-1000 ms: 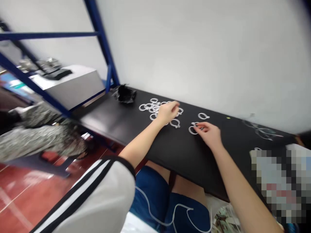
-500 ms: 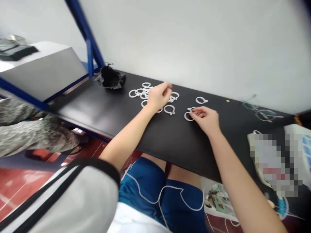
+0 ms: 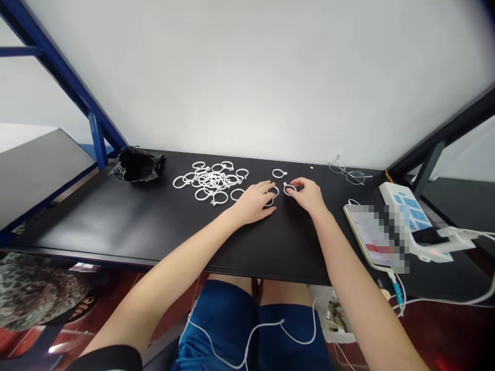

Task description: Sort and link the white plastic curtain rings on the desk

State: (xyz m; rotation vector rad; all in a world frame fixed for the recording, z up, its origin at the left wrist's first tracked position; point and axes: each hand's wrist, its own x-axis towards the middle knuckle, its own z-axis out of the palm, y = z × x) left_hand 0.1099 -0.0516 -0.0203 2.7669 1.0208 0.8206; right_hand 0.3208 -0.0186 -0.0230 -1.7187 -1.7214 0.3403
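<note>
White curtain rings with small eyelets lie in a loose pile (image 3: 212,179) on the black tabletop (image 3: 166,221). Just right of the pile, my left hand (image 3: 258,202) rests with its fingers apart over a couple of rings (image 3: 276,189), partly hiding them. My right hand (image 3: 309,197) pinches another curtain ring (image 3: 285,189) between thumb and forefinger, at table level. Behind the two hands, a single ring (image 3: 278,173) lies by itself.
A crumpled black plastic bag (image 3: 138,166) sits open at the back left. To the right are eyeglasses (image 3: 355,178), a phone (image 3: 371,239) on a cable, and a power strip (image 3: 410,208). Another person's patterned clothing (image 3: 34,293) shows at lower left.
My left hand has left the pile and come down right, over the rings near my right hand. My right hand stays low, now pinching one ring. The camera view has turned right.
</note>
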